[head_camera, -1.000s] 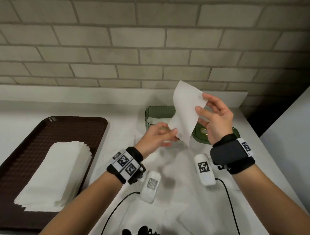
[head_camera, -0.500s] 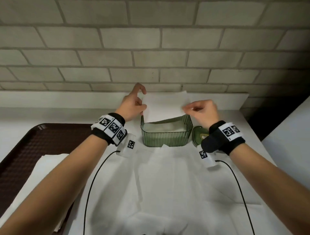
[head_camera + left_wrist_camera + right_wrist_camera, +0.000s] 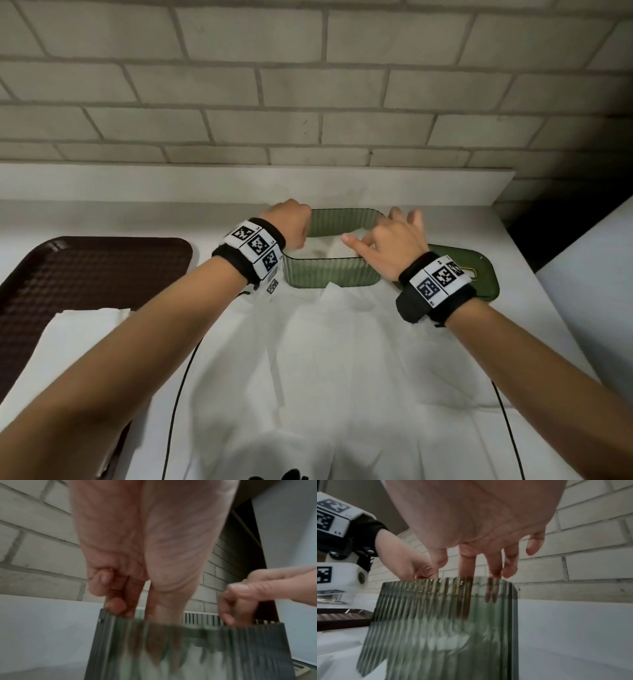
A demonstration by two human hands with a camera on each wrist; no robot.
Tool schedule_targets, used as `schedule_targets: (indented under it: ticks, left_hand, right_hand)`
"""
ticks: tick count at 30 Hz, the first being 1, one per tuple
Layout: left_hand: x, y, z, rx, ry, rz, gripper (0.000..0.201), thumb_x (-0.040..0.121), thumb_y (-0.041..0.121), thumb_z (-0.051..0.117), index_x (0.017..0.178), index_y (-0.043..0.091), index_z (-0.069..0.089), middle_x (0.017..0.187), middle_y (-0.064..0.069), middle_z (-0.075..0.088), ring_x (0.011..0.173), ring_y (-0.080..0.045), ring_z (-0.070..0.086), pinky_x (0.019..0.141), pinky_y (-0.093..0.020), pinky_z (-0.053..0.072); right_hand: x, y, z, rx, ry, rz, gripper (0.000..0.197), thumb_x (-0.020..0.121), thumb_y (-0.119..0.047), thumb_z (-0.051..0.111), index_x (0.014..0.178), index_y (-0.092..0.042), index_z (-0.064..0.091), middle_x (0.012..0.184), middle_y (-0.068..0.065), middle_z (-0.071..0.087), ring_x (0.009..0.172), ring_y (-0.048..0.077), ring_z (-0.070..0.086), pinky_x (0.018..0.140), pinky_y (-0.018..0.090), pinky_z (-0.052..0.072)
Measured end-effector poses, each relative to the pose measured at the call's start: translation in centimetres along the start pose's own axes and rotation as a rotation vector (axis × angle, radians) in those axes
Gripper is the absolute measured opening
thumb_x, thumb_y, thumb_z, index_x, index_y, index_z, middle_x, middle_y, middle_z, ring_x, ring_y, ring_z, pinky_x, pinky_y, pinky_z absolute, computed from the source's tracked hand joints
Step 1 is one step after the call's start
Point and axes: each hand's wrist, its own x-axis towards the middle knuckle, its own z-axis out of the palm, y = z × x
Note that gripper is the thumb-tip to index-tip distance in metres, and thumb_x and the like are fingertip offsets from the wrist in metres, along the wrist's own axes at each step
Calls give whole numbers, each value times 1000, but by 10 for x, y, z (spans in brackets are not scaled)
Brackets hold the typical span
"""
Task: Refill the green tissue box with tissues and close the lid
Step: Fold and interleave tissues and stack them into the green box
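Observation:
The green ribbed tissue box [image 3: 329, 277] stands open on the white counter, with white tissues [image 3: 325, 248] lying inside it. My left hand [image 3: 291, 222] is over the box's left end. Its little and ring fingers are curled at the rim, and the others reach down inside, blurred behind the ribbed wall [image 3: 188, 649]. My right hand [image 3: 394, 240] is over the right end, fingers straight and spread [image 3: 479, 563], tips dipping just inside the box [image 3: 436, 628] and holding nothing. The green lid [image 3: 479, 277] lies flat to the right of the box.
A dark brown tray [image 3: 85, 270] at the left holds a stack of white tissues [image 3: 78, 342]. A creased white sheet [image 3: 342, 377] covers the counter in front of the box. A raised ledge [image 3: 239, 181] and a brick wall run behind. Black cables trail from both wrists.
The tissue held upright between both hands has gone down into the box. Both hands have dropped to the box's rim, and the right hand has let go and spread its fingers.

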Motion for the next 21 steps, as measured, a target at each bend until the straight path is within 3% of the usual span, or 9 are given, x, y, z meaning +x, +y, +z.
schedule_targets:
  ticks: [4,7,9,10,11,13,15,18,21]
  left_hand:
    - [-8,7,-6,139,70,40,27,88,25,53,66,9,55,95,-10,53,100,-29,47,80,-37,38]
    - [-15,17,-10,178,-139,32,47,99,36,31,59,15,42,76,-5,51,87,-24,45,99,-45,30]
    - [-15,23,-7,187,-308,8,52,102,37,19,75,9,54,96,-11,64,97,-26,51,112,-49,19]
    - [-13,25,-4,213,-365,-2,54,102,37,16,94,7,59,113,-13,63,110,-27,52,115,-51,12]
    - [-13,27,-1,233,-409,-16,55,102,37,14,113,7,58,126,-14,59,123,-26,48,117,-51,7]
    - [-12,30,2,239,-453,-28,55,101,37,13,129,9,51,138,-15,51,132,-26,42,119,-51,3]
    - [-15,32,-3,179,-411,-16,53,102,35,15,120,8,57,134,-17,55,124,-27,47,118,-50,10]
    - [-29,25,-20,5,-217,4,51,101,35,24,83,7,63,100,-13,66,90,-26,55,104,-42,35]
    - [-52,9,-32,-187,-7,50,52,87,42,33,79,5,69,84,-11,69,80,-29,63,83,-41,51]
  right_hand:
    - [1,2,-1,100,36,-76,70,93,-68,16,76,-32,73,94,-3,62,110,19,47,106,50,18]
    - [3,-4,4,117,-55,-151,83,91,-68,3,55,-22,62,72,-6,63,99,14,53,114,52,7]
    - [7,-9,9,79,-141,-165,84,88,-68,-3,48,-21,54,59,-6,56,92,13,56,116,53,2]
    - [10,-10,11,67,-186,-160,84,88,-68,-4,46,-22,53,57,-5,55,90,13,58,117,54,-1]
    - [11,-11,11,55,-227,-150,86,88,-68,-4,46,-21,54,56,-4,57,89,13,60,117,53,-4]
    - [13,-10,11,39,-255,-133,91,88,-70,-3,48,-15,58,55,-1,60,86,13,62,117,53,-7]
    - [11,-7,5,54,-150,-131,93,87,-71,-3,49,-15,61,57,-2,60,85,13,60,117,52,-5]
    - [-2,0,-8,187,177,-103,74,93,-67,16,58,-21,64,70,-7,62,89,13,55,113,46,10]
    - [-29,-3,-13,471,434,-112,38,89,-46,52,64,-21,64,74,-10,62,76,12,55,89,33,35]
